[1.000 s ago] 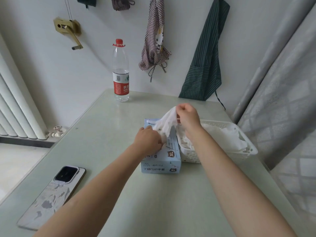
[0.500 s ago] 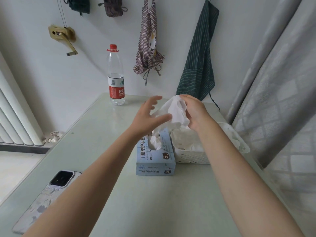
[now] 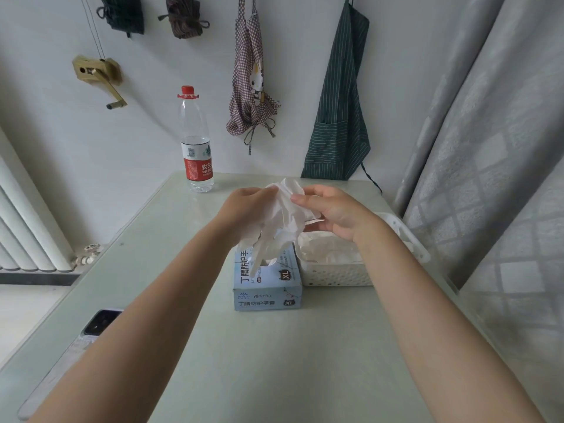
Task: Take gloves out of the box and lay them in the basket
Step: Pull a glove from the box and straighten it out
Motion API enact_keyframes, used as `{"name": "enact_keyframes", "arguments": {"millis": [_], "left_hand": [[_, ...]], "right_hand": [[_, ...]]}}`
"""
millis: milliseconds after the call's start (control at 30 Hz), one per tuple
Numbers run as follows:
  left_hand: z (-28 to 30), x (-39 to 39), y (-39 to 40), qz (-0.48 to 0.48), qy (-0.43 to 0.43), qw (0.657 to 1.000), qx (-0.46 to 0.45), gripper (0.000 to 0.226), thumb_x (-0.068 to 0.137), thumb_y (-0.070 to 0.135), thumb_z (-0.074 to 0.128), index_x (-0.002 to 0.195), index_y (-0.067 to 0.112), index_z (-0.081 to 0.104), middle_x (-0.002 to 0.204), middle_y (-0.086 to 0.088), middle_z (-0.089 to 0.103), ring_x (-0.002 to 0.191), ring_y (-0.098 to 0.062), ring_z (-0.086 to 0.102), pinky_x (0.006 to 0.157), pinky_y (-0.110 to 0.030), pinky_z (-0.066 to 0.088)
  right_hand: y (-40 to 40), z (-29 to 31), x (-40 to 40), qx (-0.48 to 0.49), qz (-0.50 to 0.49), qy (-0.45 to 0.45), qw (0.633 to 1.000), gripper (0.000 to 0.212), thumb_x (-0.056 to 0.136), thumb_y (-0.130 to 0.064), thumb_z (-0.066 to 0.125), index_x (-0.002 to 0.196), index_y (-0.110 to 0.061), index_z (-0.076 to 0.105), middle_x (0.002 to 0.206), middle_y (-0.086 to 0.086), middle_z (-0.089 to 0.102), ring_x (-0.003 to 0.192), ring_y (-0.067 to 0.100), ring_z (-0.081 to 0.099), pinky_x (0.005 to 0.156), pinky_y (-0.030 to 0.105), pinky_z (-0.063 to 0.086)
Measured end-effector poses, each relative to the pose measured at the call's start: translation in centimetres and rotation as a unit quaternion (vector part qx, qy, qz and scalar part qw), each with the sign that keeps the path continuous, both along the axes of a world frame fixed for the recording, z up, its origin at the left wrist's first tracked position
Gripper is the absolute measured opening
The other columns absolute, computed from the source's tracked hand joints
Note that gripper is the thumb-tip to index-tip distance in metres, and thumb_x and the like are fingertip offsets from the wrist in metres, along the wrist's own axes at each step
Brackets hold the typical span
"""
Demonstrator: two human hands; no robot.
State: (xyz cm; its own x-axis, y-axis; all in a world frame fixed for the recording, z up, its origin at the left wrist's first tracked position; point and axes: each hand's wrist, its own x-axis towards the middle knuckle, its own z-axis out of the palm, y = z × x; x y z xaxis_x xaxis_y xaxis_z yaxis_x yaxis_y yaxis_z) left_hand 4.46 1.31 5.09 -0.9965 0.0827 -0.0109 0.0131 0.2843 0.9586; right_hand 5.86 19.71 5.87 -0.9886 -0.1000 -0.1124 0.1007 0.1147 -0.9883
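Both hands up: left hand [image 3: 244,206] and right hand [image 3: 332,213] each pinch the white glove [image 3: 280,221], dangling above the blue box [image 3: 267,288]. Just right of it, the basket [image 3: 335,274] holds more gloves.

Clear plastic water bottle [image 3: 195,141] with red cap and label stands upright at the pale green table's [image 3: 274,361] far edge. Checked apron [image 3: 251,87] and dark green striped apron [image 3: 338,111] hang on the wall. A phone [image 3: 100,323] lies near left.
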Motion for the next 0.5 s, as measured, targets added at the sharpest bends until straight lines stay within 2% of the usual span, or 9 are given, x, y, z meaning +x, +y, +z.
{"name": "enact_keyframes", "arguments": {"millis": [67, 133, 167, 233, 267, 333, 400, 467, 500], "left_hand": [[0.1, 0.1, 0.2, 0.003, 0.001, 1.0, 0.005, 0.037, 0.09, 0.047, 0.057, 0.083, 0.015, 0.074, 0.078, -0.003, 0.069, 0.07, -0.021, 0.062, 0.073, -0.031, 0.054], [-0.1, 0.2, 0.1, 0.004, 0.005, 1.0, -0.001, 0.037, 0.092, 0.051, 0.056, 0.079, 0.02, 0.072, 0.073, 0.0, 0.069, 0.067, -0.019, 0.064, 0.067, -0.028, 0.053], [-0.1, 0.4, 0.1, -0.003, 0.002, 1.0, -0.007, 0.035, 0.092, 0.052, 0.056, 0.077, 0.023, 0.07, 0.071, 0.002, 0.069, 0.066, -0.017, 0.063, 0.062, -0.025, 0.051], [-0.1, 0.6, -0.3, -0.036, -0.007, 0.999, 0.003, 0.035, 0.091, 0.054, 0.059, 0.082, 0.022, 0.071, 0.074, 0.001, 0.07, 0.067, -0.019, 0.065, 0.064, -0.026, 0.051], [-0.2, 0.6, -0.4, -0.059, -0.015, 0.998, 0.006, 0.034, 0.09, 0.051, 0.061, 0.085, 0.019, 0.073, 0.077, 0.0, 0.072, 0.068, -0.02, 0.065, 0.065, -0.028, 0.052], [-0.4, 0.6, -0.7, -0.101, -0.013, 0.994, -0.039, 0.024, 0.086, 0.037, 0.063, 0.08, 0.016, 0.072, 0.07, 0.0, 0.069, 0.062, -0.019, 0.059, 0.056, -0.025, 0.046], [-0.6, 0.8, -0.7, -0.111, -0.009, 0.991, -0.074, 0.016, 0.08, 0.027, 0.06, 0.074, 0.014, 0.068, 0.063, 0.0, 0.064, 0.056, -0.018, 0.053, 0.049, -0.021, 0.04], [-0.6, 0.9, -0.6, -0.101, -0.009, 0.994, -0.045, 0.019, 0.079, 0.03, 0.062, 0.083, 0.013, 0.07, 0.07, -0.005, 0.068, 0.059, -0.019, 0.058, 0.052, -0.024, 0.045], [-0.6, 0.8, -0.6, -0.094, -0.01, 0.995, -0.02, 0.023, 0.08, 0.033, 0.064, 0.089, 0.013, 0.071, 0.077, -0.008, 0.071, 0.063, -0.02, 0.062, 0.056, -0.027, 0.049]], "right_hand": [[0.2, 0.1, 0.2, 0.005, -0.035, 0.009, 0.999, 0.018, 0.088, -0.019, 0.071, 0.103, -0.009, 0.068, 0.089, 0.004, 0.067, 0.079, 0.018, 0.066, 0.073, 0.037, 0.06], [0.3, 0.5, 0.0, 0.013, -0.077, 0.019, 0.997, 0.002, 0.089, -0.012, 0.067, 0.088, -0.011, 0.066, 0.072, 0.0, 0.061, 0.067, 0.014, 0.06, 0.068, 0.035, 0.059], [0.4, 0.7, 0.0, 0.016, -0.093, 0.023, 0.995, 0.005, 0.088, -0.009, 0.064, 0.083, -0.011, 0.064, 0.07, 0.001, 0.058, 0.064, 0.014, 0.058, 0.064, 0.032, 0.057], [0.6, 0.9, -0.1, 0.008, -0.118, 0.028, 0.993, 0.008, 0.085, -0.004, 0.056, 0.082, -0.009, 0.061, 0.074, 0.005, 0.054, 0.065, 0.018, 0.055, 0.06, 0.029, 0.053], [0.7, 1.0, -0.2, 0.005, -0.135, 0.032, 0.99, 0.011, 0.084, -0.003, 0.051, 0.084, -0.007, 0.062, 0.079, 0.007, 0.055, 0.069, 0.02, 0.056, 0.061, 0.031, 0.053], [0.8, 1.1, -0.5, -0.007, -0.176, 0.032, 0.984, 0.023, 0.084, -0.002, 0.043, 0.093, -0.002, 0.065, 0.087, 0.01, 0.06, 0.078, 0.023, 0.059, 0.065, 0.035, 0.055], [0.5, 1.1, -0.6, -0.036, -0.155, 0.026, 0.987, 0.023, 0.093, -0.019, 0.048, 0.1, -0.004, 0.063, 0.094, 0.009, 0.062, 0.083, 0.023, 0.061, 0.071, 0.035, 0.054], [0.4, 1.1, -0.6, -0.007, -0.087, 0.012, 0.996, 0.064, 0.084, -0.06, 0.061, 0.116, -0.005, 0.062, 0.112, 0.007, 0.066, 0.101, 0.024, 0.064, 0.093, 0.042, 0.051], [0.2, 1.1, -0.3, 0.03, -0.051, 0.012, 0.998, 0.081, 0.072, -0.071, 0.066, 0.121, -0.006, 0.061, 0.115, 0.008, 0.067, 0.104, 0.025, 0.065, 0.096, 0.046, 0.05]]}}
